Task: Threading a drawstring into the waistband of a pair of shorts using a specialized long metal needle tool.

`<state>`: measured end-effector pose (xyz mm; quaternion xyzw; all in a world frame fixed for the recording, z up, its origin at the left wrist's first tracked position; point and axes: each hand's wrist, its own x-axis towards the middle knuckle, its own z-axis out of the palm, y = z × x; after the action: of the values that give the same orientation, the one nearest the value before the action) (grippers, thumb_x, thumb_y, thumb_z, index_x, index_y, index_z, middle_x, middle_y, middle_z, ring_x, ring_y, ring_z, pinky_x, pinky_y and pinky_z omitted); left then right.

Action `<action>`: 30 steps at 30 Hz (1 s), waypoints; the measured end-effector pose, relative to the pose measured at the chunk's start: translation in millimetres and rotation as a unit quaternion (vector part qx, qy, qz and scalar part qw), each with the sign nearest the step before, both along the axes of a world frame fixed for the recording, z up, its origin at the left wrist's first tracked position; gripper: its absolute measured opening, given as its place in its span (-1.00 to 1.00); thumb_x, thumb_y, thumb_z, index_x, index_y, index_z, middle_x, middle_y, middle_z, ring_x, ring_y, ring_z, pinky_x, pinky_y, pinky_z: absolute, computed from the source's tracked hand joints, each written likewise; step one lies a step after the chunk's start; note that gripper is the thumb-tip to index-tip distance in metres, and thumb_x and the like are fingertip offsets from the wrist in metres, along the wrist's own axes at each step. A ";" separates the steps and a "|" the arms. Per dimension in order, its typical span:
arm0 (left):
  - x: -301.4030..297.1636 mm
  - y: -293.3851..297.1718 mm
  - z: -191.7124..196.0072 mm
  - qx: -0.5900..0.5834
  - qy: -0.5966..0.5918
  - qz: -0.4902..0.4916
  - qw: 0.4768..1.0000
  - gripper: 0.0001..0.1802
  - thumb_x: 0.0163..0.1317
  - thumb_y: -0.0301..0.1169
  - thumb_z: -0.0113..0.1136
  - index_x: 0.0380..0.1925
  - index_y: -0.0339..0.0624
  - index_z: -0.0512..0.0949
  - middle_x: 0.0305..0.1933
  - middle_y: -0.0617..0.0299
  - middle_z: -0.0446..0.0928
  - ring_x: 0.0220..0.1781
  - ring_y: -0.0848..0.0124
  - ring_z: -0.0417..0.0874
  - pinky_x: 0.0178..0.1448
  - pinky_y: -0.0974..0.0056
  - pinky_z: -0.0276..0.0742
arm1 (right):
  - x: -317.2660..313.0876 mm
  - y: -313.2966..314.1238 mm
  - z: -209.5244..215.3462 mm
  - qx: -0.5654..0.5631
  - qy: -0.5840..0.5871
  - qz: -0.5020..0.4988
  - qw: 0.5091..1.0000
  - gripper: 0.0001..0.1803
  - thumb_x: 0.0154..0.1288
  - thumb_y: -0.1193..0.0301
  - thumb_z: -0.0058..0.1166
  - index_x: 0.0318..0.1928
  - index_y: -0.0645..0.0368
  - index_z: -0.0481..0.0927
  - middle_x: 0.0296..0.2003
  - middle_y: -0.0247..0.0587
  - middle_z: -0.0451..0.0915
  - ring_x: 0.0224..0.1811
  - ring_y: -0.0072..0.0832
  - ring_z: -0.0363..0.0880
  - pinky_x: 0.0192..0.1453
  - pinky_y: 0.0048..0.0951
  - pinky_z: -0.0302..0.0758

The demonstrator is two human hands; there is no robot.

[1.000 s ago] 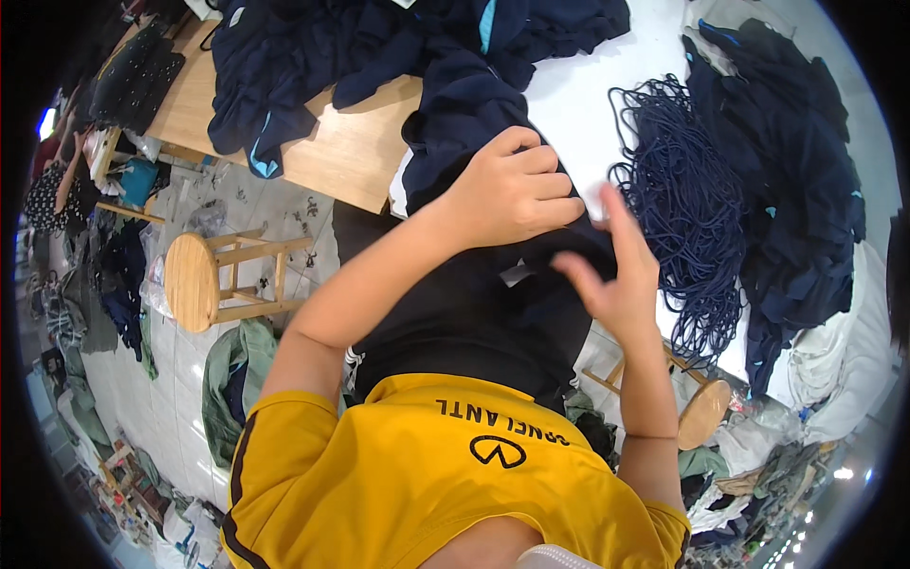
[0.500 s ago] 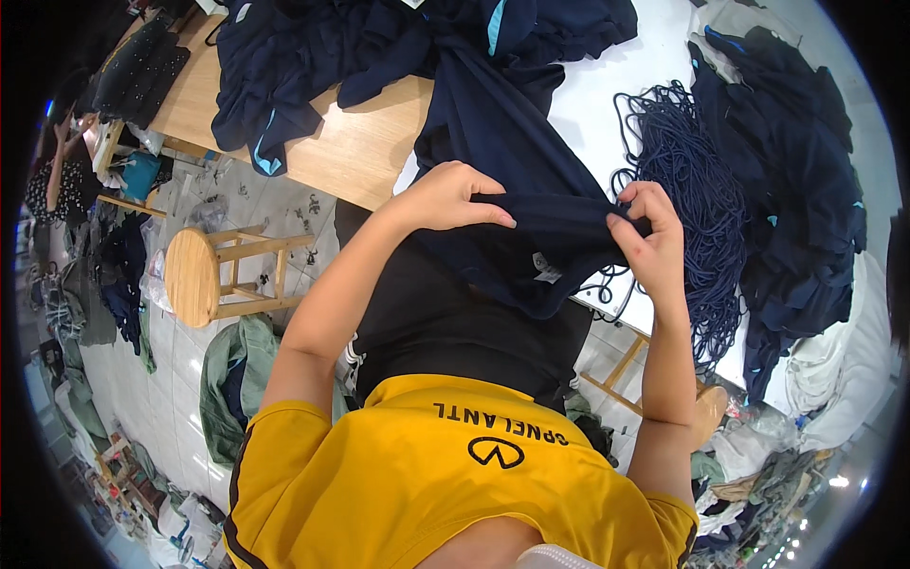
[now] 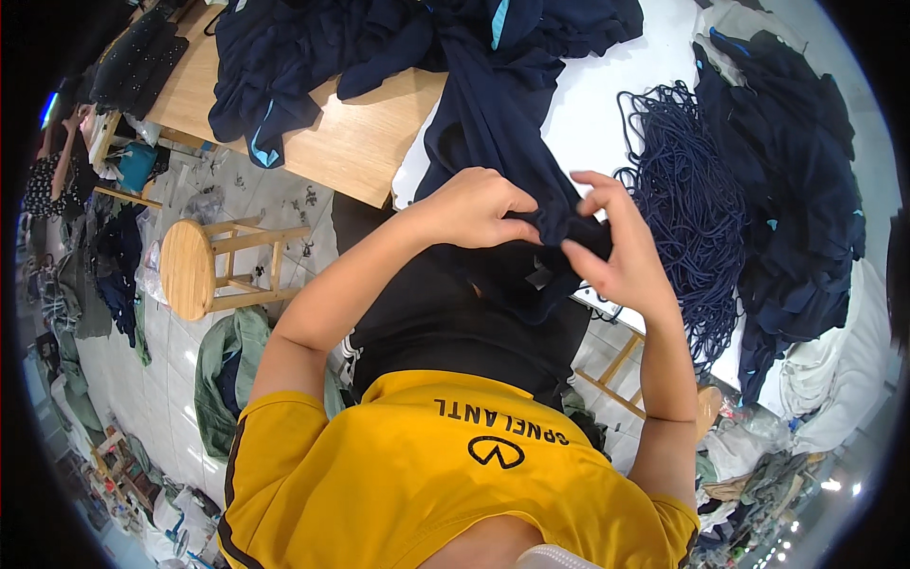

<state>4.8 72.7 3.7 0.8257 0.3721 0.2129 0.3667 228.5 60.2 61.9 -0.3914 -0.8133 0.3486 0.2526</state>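
Note:
A dark navy garment (image 3: 502, 104) hangs from the table edge toward my lap, with a small pale label (image 3: 538, 277) on its inner side. My left hand (image 3: 483, 211) is closed, pinching a bunched edge of this garment between thumb and fingers. Close by on the right, my right hand (image 3: 621, 248) has its thumb and index finger spread apart. Its thumb lies against the gathered fabric, and the raised fingertips are slightly blurred. What the lower fingers of that hand do is partly hidden.
A tangled heap of navy cords (image 3: 687, 190) lies on the white tabletop (image 3: 592, 95) to the right. Beyond it are piled navy garments (image 3: 787, 171). More navy clothing (image 3: 313, 57) covers the wooden table (image 3: 365, 133). A wooden stool (image 3: 190, 270) stands at left.
The stretched garment edge is now bunched together. My left hand has moved slightly right and my right hand leftward, closer to each other. The right fingers have spread from their pinch.

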 end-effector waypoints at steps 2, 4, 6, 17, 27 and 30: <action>5.3 -2.7 -5.3 0.051 -0.028 0.029 0.998 -0.69 0.04 -0.24 0.30 -0.65 -0.23 0.50 -0.66 0.03 0.47 -0.50 0.08 0.58 -0.42 0.12 0.39 | -2.6 3.2 -0.9 0.023 -0.029 0.056 0.998 -0.21 -0.12 0.60 0.22 0.23 0.12 0.28 0.31 0.13 0.19 0.20 -0.02 0.38 0.21 -0.31 0.40; 8.6 -6.2 -7.2 0.135 -0.028 0.051 0.989 -0.82 0.01 -0.34 0.27 -0.57 -0.21 0.55 -0.58 0.08 0.54 -0.44 0.09 0.61 -0.36 0.12 0.48 | -9.8 0.3 -6.3 0.048 -0.027 0.038 0.998 -0.14 -0.12 0.63 0.20 0.29 0.12 0.23 0.34 0.17 0.11 0.27 0.01 0.31 0.23 -0.30 0.39; 6.2 -2.4 -6.5 0.181 -0.047 0.064 0.980 -0.83 0.01 -0.34 0.28 -0.55 -0.20 0.56 -0.57 0.13 0.55 -0.46 0.13 0.61 -0.38 0.15 0.46 | -11.2 0.7 -11.5 0.016 0.014 0.014 1.000 0.01 -0.14 0.70 0.13 0.41 0.11 0.06 0.43 0.27 -0.20 0.41 0.14 0.07 0.35 -0.21 0.27; -61.8 43.7 26.6 0.498 0.044 0.102 0.860 -0.77 -0.26 -0.29 0.39 -0.49 0.07 0.61 -0.50 0.50 0.50 -0.33 0.45 0.51 -0.10 0.28 0.40 | 51.1 -56.0 -85.4 0.074 -0.269 -0.174 0.944 0.20 -0.13 0.51 0.35 0.46 0.13 -0.19 0.45 0.23 -0.28 0.48 0.20 -0.22 0.44 0.06 0.01; 38.0 4.4 -30.6 0.343 -0.146 0.419 0.828 -0.56 -0.12 -0.26 0.44 -0.14 0.09 0.60 -0.18 0.32 0.46 -0.01 0.26 0.41 0.10 0.13 0.18 | 20.4 10.3 -12.9 0.087 -0.088 -0.165 0.978 -0.80 0.09 0.36 0.30 -0.33 0.23 0.65 -0.61 -0.04 0.57 -0.60 -0.21 0.58 -0.50 -0.40 0.44; 27.2 -18.7 -79.9 0.174 -0.183 0.461 0.851 -0.48 -0.02 -0.45 0.36 0.02 -0.08 0.51 -0.07 0.09 0.53 -0.01 0.07 0.52 0.11 0.14 0.36 | 29.2 -3.5 -24.8 -0.072 -0.058 -0.132 0.987 -0.77 0.09 0.35 0.31 -0.36 0.25 0.58 -0.68 -0.21 0.51 -0.67 -0.61 0.39 -0.54 -0.53 0.34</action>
<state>32.0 54.0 -76.2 0.5560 0.5929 0.5659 0.1382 257.6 56.7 37.0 -0.5319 -0.7407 0.3464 0.2199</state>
